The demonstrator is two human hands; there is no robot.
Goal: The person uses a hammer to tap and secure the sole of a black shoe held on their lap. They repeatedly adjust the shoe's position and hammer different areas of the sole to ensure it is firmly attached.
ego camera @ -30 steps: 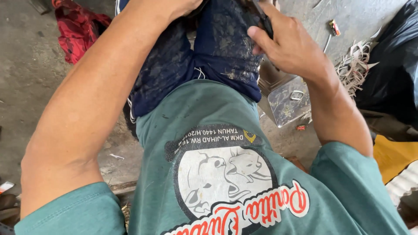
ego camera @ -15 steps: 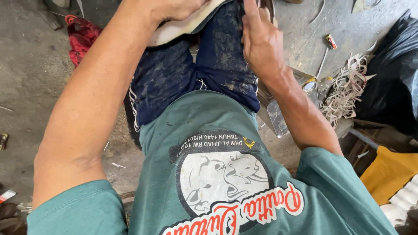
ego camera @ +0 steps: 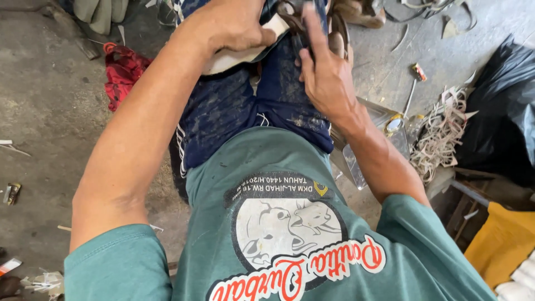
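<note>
Both hands' fingers [ego camera: 253, 39] on sole [ego camera: 234, 60]

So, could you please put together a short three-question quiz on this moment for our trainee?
1. True or false: the left hand grips a pale flat piece on the lap.
2. What lies on the floor to the person's left? A) a red cloth B) a blue bucket C) a green bottle
3. Fill in: the right hand presses on a ____ strappy piece over the blue shorts.

Key: 1 true; 2 A; 3 brown.
</note>
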